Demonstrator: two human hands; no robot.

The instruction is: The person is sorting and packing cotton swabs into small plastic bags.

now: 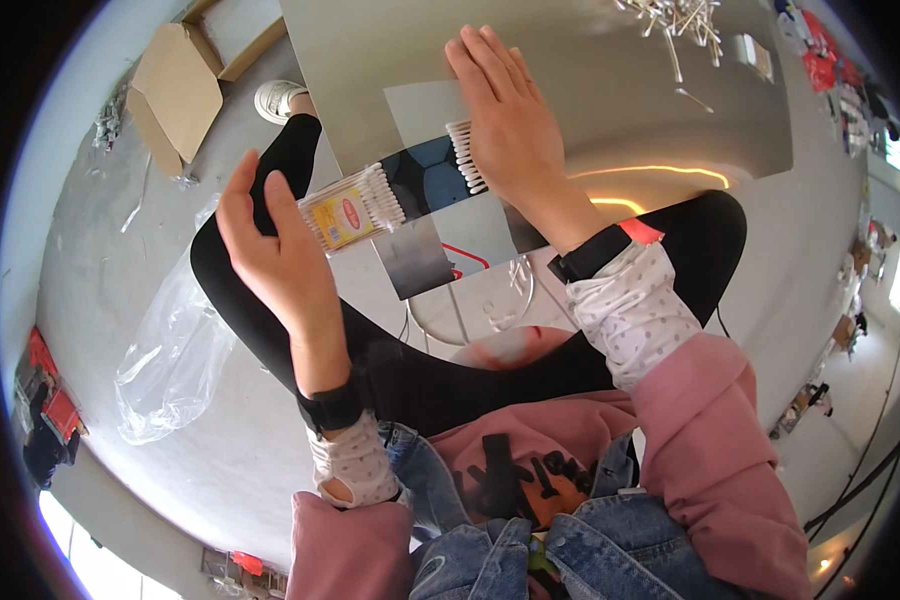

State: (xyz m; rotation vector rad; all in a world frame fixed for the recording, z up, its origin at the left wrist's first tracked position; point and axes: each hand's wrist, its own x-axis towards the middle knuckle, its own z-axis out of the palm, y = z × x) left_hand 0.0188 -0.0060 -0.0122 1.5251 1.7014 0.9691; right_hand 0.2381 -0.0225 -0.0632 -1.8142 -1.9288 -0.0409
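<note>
- Left hand (275,255), left of centre: thumb and forefinger spread wide; the cotton-swab packet (348,215) lies against its thumb side, grip unclear.
- Right hand (515,135), upper centre: fingers straight, together, partly covering a cotton-swab row (464,158); hold unclear.
- Cotton-swab heap (678,18): upper right, on the shiny tabletop (660,130).

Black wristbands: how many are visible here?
2: the left wristband, just below the left hand, and the right wristband, just below the right hand. Others could be hidden under the sleeves.
</note>
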